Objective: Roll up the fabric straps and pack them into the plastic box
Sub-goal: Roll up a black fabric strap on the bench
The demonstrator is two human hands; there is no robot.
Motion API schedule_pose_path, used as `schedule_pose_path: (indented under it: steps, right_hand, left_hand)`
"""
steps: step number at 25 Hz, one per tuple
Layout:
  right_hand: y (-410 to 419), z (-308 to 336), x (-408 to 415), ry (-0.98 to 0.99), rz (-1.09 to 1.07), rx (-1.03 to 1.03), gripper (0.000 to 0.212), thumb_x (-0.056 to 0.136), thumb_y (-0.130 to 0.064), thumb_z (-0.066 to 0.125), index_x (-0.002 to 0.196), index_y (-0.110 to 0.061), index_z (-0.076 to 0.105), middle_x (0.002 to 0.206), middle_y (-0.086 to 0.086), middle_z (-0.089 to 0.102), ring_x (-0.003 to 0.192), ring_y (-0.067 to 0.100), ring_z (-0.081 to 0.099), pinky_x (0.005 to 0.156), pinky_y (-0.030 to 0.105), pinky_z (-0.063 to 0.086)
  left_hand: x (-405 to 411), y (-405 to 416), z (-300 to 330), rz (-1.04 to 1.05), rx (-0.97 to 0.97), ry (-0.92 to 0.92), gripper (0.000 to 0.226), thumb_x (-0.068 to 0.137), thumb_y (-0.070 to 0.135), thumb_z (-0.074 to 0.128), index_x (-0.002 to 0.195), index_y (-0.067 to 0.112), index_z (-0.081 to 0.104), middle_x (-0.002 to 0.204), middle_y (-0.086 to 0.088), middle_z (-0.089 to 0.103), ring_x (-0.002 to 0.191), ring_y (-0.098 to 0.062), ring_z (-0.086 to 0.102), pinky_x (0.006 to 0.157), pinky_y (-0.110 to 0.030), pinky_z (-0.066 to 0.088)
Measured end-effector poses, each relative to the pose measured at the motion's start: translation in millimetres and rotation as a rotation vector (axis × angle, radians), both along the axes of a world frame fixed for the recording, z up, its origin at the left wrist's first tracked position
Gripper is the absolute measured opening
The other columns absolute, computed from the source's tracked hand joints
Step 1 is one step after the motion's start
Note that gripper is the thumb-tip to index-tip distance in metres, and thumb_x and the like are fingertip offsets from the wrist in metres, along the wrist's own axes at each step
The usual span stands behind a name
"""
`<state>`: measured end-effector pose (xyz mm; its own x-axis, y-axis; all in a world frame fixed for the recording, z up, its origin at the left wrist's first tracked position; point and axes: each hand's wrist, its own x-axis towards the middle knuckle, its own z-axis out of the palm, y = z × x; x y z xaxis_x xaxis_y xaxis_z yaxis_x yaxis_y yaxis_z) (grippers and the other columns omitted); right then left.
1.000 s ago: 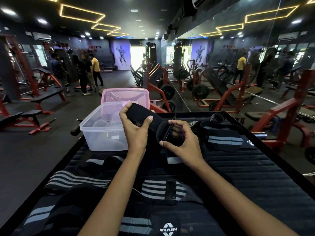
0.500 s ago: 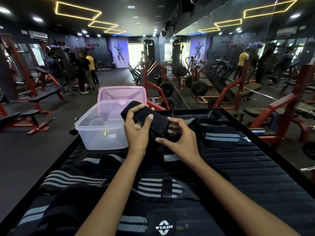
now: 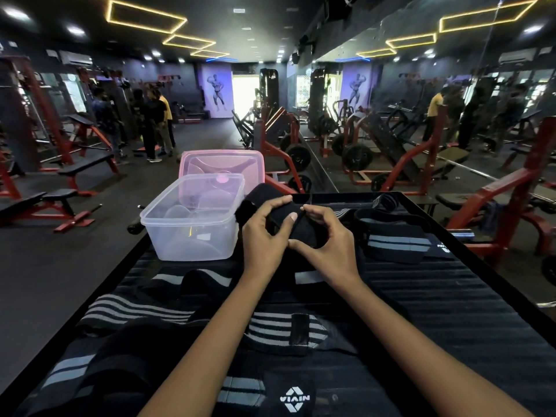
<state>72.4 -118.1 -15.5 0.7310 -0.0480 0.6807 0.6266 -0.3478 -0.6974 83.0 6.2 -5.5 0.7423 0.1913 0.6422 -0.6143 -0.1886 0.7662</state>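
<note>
Since half a second ago both hands have drawn closer together and the black strap (image 3: 278, 216) has been folded down further, its free end now lower beside the box rim. Left hand (image 3: 264, 236) curls round the strap from the near side, thumb pressed on top of the band; right hand (image 3: 323, 236) pinches the roll's other end between thumb and bent fingers. Both hold the strap above the desk (image 3: 451, 296), not resting on it.

Its long axis runs from about ten o'clock to four o'clock, the loose end pointing toward the clear plastic box (image 3: 192, 218). That box stands at about nine o'clock from the hands, just beside the left hand, open, with its pink lid (image 3: 222, 164) propped behind it. Judging by this, the left hand is the nearer one for the drop once the roll is tight.

More striped straps (image 3: 270, 329) lie unrolled on the desk at six o'clock, and another (image 3: 394, 242) at three o'clock. I cannot tell whether the box holds any strap yet.
</note>
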Motion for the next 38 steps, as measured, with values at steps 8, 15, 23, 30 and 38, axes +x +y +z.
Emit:
schedule_pose_path:
  steps: [8,15,23,30,38]
  right_hand:
    - [-21,12,6,0.224,0.122,0.052,0.05,0.062,-0.009,0.088,0.105,-0.014,0.063,0.103,-0.01,0.065,0.096,-0.006,0.06,0.086,0.011,0.045]
    - [-46,35,3,0.456,0.429,0.379,0.023,0.077,0.014,0.064,0.088,-0.007,0.062,0.089,0.007,0.063,0.073,0.015,0.065,0.058,0.024,0.055]
    - [-67,49,-4,0.546,0.755,0.379,0.018,0.055,-0.011,0.075,0.072,-0.005,0.072,0.078,0.01,0.066,0.067,0.016,0.066,0.056,0.023,0.054]
    - [-67,50,-3,0.46,0.884,0.364,0.051,0.057,-0.03,0.088,0.099,-0.006,0.073,0.091,0.012,0.069,0.079,0.018,0.068,0.063,0.024,0.055]
    - [-62,55,-5,0.254,0.828,0.314,0.029,0.063,-0.031,0.087,0.084,-0.017,0.074,0.086,-0.003,0.065,0.086,0.015,0.062,0.086,0.03,0.05]
  left_hand:
    - [2,4,-4,-0.187,0.07,0.102,0.038,0.081,0.017,0.073,0.116,0.023,0.062,0.115,0.01,0.067,0.109,-0.006,0.062,0.098,-0.031,0.049]
    - [3,6,-6,-0.174,0.013,0.098,0.039,0.084,0.009,0.07,0.121,0.016,0.061,0.113,0.01,0.066,0.104,-0.001,0.063,0.088,-0.019,0.05]
    - [12,13,-14,-0.15,-0.218,0.199,0.071,0.067,0.029,0.082,0.121,0.046,0.04,0.134,-0.017,0.052,0.103,-0.027,0.066,0.09,-0.053,0.053]
    - [14,12,-17,-0.281,-0.113,0.227,0.095,0.072,0.015,0.079,0.141,0.035,0.016,0.145,-0.011,0.036,0.128,-0.018,0.049,0.107,-0.036,0.043]
    - [5,-4,-21,-0.445,0.028,0.228,0.086,0.082,0.009,0.065,0.144,0.034,0.011,0.148,-0.009,0.036,0.136,-0.016,0.042,0.113,-0.034,0.034]
